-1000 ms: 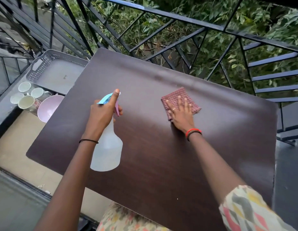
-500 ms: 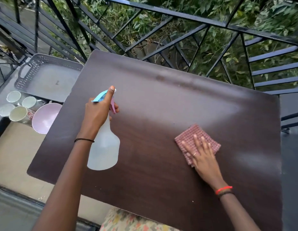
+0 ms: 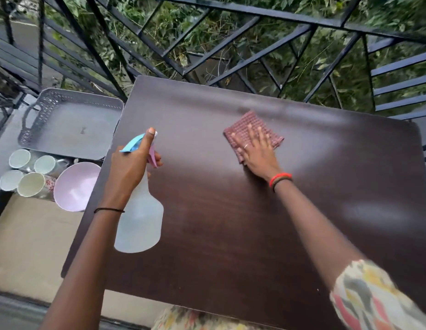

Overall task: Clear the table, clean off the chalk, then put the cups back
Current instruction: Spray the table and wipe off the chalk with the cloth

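The right hand (image 3: 257, 151) lay flat, palm down with fingers spread, pressing one folded checked cloth (image 3: 252, 129) against the tabletop (image 3: 231, 222) near its far edge; a pale chalky smear ran along that edge just beyond the cloth and toward the right side, so the right hand was nearer it. The left hand (image 3: 133, 163) was clenched around one spray bottle (image 3: 140, 222), its long axis pointing toward the far edge. Four cups (image 3: 30, 184), one pink bowl (image 3: 76, 184) and one grey tray (image 3: 71, 129) sat off the tabletop's left edge.
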### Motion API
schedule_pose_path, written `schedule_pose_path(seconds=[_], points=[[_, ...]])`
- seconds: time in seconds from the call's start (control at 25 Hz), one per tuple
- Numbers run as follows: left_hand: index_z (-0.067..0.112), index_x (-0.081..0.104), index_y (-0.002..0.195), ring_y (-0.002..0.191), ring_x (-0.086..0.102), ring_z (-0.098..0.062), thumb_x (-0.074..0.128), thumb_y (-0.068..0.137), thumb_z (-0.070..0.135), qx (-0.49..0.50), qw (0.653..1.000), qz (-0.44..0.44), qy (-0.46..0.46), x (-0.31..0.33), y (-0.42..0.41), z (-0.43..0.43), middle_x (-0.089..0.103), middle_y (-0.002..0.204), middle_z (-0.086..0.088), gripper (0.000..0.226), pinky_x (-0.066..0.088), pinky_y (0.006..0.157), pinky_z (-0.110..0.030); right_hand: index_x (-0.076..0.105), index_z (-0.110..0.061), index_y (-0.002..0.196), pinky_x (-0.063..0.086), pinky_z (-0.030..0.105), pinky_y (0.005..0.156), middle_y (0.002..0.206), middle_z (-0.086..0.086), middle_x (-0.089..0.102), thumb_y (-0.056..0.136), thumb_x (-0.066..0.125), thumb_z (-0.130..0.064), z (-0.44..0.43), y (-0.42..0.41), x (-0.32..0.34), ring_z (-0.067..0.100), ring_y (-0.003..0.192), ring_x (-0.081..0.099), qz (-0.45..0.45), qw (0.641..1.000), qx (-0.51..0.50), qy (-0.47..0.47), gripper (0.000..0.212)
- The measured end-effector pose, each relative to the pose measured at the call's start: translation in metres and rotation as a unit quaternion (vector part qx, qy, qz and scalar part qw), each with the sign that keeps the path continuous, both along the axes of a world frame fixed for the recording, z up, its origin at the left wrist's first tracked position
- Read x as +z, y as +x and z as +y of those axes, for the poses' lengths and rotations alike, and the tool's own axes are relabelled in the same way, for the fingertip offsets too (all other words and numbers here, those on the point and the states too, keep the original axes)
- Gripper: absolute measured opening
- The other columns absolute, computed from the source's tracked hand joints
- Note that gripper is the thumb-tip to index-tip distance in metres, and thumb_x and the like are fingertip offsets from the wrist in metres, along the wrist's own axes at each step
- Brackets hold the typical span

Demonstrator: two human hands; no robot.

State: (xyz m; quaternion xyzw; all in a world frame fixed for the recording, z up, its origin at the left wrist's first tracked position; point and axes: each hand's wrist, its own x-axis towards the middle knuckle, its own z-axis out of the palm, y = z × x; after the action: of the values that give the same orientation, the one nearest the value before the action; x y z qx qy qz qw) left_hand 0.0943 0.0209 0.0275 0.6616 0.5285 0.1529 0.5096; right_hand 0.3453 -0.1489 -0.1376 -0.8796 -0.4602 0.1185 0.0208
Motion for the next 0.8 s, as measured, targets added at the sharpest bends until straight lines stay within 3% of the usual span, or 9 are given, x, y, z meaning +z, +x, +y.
schedule_pose_path(seconds=[0.12, 0.24, 0.36, 0.44, 0.52, 0.6, 0.72, 0.8], points=[[0.027, 0.068, 0.062, 0.081, 0.072, -0.032, 0.047, 0.090, 0.067, -0.039, 0.999, 0.013, 0.005, 0.000, -0.004, 0.016, 0.071, 0.059, 0.007, 0.053, 0.057, 0.075, -0.045, 0.021, -0.041, 0.147, 0.016, 0.052, 0.116, 0.158, 0.013, 0.016, 0.096, 0.032, -0.039, -0.051, -0.085, -0.004, 0.040, 0.144, 0.014, -0.008, 0.998, 0.050, 0.024, 0.053], [0.020, 0.070, 0.063, 0.085, 0.072, -0.029, 0.046, 0.089, 0.068, -0.055, 0.998, 0.014, 0.001, 0.003, -0.004, 0.024, 0.071, 0.060, 0.006, 0.059, 0.057, 0.082, -0.055, 0.019, -0.043, 0.148, 0.015, 0.049, 0.116, 0.159, 0.010, 0.014, 0.096, 0.029, -0.037, -0.131, -0.146, 0.002, 0.036, 0.145, 0.012, 0.016, 1.000, 0.003, 0.023, 0.054], [0.035, 0.071, 0.059, 0.084, 0.071, -0.035, 0.048, 0.085, 0.071, -0.060, 0.998, 0.002, -0.005, 0.005, -0.007, 0.023, 0.072, 0.062, 0.005, 0.050, 0.056, 0.081, -0.055, 0.010, -0.045, 0.149, 0.021, 0.054, 0.113, 0.160, 0.008, 0.009, 0.099, 0.018, -0.044, -0.215, -0.136, 0.008, 0.036, 0.145, 0.010, -0.003, 0.998, -0.067, -0.007, 0.050], [0.035, 0.071, 0.062, 0.081, 0.072, -0.035, 0.048, 0.083, 0.074, -0.065, 0.998, 0.003, -0.004, 0.006, -0.011, 0.021, 0.073, 0.065, 0.003, 0.050, 0.056, 0.079, -0.053, 0.002, -0.047, 0.148, 0.024, 0.058, 0.111, 0.159, 0.011, 0.009, 0.097, 0.009, -0.050, -0.237, -0.098, 0.010, 0.040, 0.144, 0.012, -0.001, 0.993, -0.120, -0.022, 0.051], [0.026, 0.072, 0.067, 0.078, 0.073, -0.031, 0.048, 0.084, 0.073, -0.067, 0.998, 0.007, -0.004, 0.006, -0.016, 0.015, 0.073, 0.065, 0.002, 0.055, 0.058, 0.075, -0.049, -0.002, -0.053, 0.145, 0.021, 0.058, 0.112, 0.158, 0.015, 0.014, 0.095, 0.014, -0.051, -0.221, -0.058, 0.009, 0.044, 0.142, 0.014, 0.003, 0.982, -0.189, -0.023, 0.052], [0.020, 0.070, 0.069, 0.068, 0.072, -0.017, 0.049, 0.090, 0.065, -0.062, 0.998, -0.006, -0.008, 0.006, -0.018, 0.006, 0.071, 0.062, 0.000, 0.053, 0.056, 0.065, -0.039, 0.004, -0.051, 0.144, 0.015, 0.057, 0.115, 0.158, 0.014, 0.014, 0.093, 0.016, -0.051, -0.177, -0.033, 0.009, 0.044, 0.142, 0.012, -0.006, 0.977, -0.211, -0.024, 0.052], [0.011, 0.068, 0.082, 0.054, 0.065, -0.001, 0.049, 0.096, 0.054, -0.063, 0.998, -0.018, -0.010, 0.007, -0.020, -0.016, 0.068, 0.069, -0.006, 0.049, 0.050, 0.058, -0.030, 0.015, -0.042, 0.147, 0.013, 0.056, 0.115, 0.158, 0.015, 0.012, 0.094, 0.021, -0.046, -0.122, -0.057, 0.006, 0.045, 0.143, 0.011, -0.017, 0.990, -0.141, -0.026, 0.054], [0.015, 0.069, 0.085, 0.058, 0.066, -0.002, 0.048, 0.096, 0.054, -0.070, 0.997, -0.017, -0.007, 0.007, -0.022, -0.028, 0.069, 0.073, -0.007, 0.046, 0.049, 0.055, -0.028, 0.022, -0.039, 0.148, 0.019, 0.057, 0.114, 0.157, 0.016, 0.016, 0.094, 0.031, -0.040, -0.114, -0.104, 0.001, 0.046, 0.141, 0.016, -0.025, 0.997, -0.078, -0.015, 0.055]])
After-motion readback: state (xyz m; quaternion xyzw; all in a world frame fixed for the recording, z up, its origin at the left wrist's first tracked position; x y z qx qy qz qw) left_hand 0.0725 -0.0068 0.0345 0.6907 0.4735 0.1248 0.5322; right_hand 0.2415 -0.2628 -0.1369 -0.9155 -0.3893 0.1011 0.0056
